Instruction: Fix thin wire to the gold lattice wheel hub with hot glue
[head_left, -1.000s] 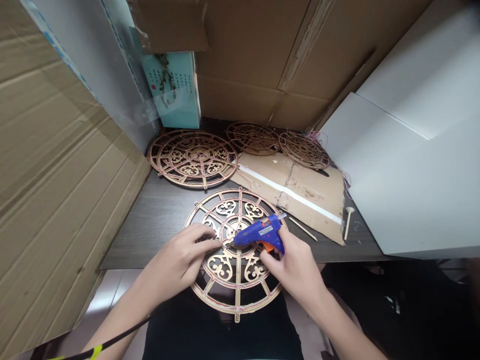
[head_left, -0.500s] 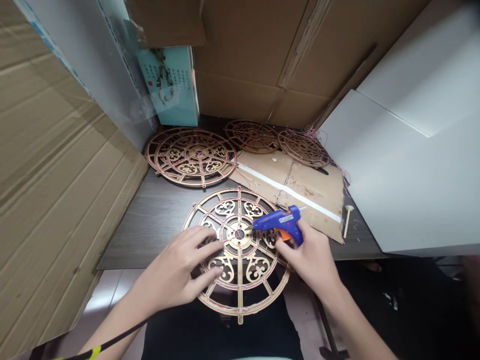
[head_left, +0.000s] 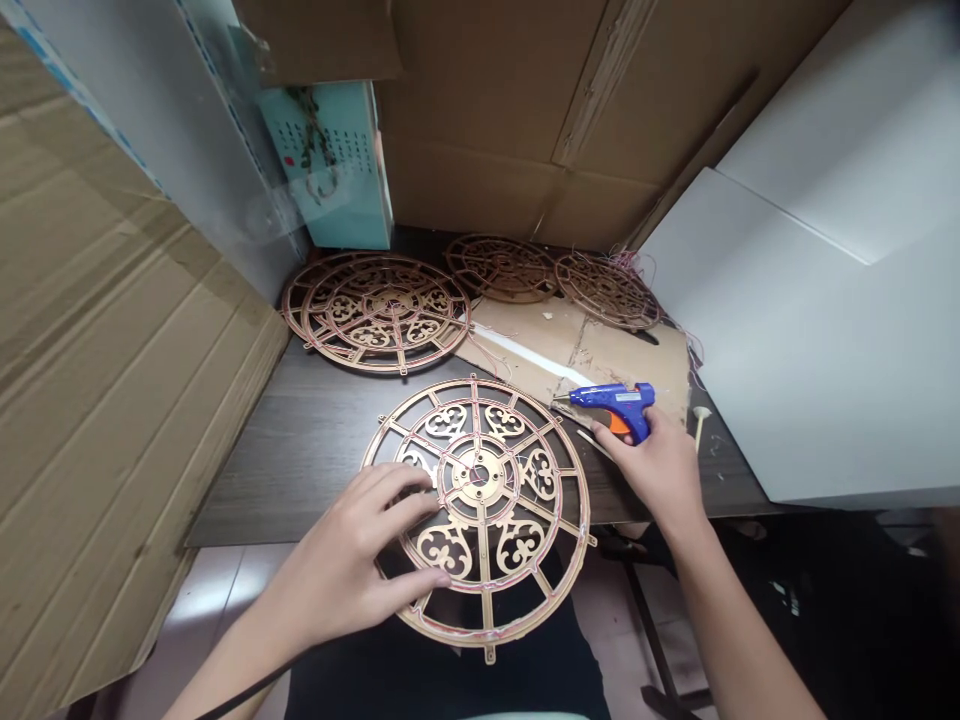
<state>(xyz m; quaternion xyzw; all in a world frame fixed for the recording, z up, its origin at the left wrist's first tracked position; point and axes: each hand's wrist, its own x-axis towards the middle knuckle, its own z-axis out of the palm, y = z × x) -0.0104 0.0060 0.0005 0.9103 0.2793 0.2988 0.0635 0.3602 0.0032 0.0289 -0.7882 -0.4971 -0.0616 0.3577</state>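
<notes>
A wooden wheel-shaped frame [head_left: 480, 480] with scroll openwork and thin reddish wires along its rings lies at the table's front edge, its near part jutting out past it. My left hand [head_left: 375, 545] holds the frame's left side, thumb and fingers bent over the spokes and scrollwork. To the right of the frame, my right hand [head_left: 660, 465] grips a blue hot glue gun [head_left: 619, 400] by its handle. A finger is near the orange trigger, and the nozzle points left over the cardboard sheet, apart from the frame.
Similar frames lie stacked at the back left [head_left: 375, 312], with further round frames [head_left: 502, 268] behind. A flat cardboard sheet [head_left: 525, 325] covers part of the dark table [head_left: 262, 450]. A pale stick with a wide head [head_left: 700, 425] lies at the right. Cardboard and white panels enclose the sides.
My right hand has drawn the glue gun away from the frame's centre, to the right and upward. The frame has turned slightly, while my left hand stays on its left side.
</notes>
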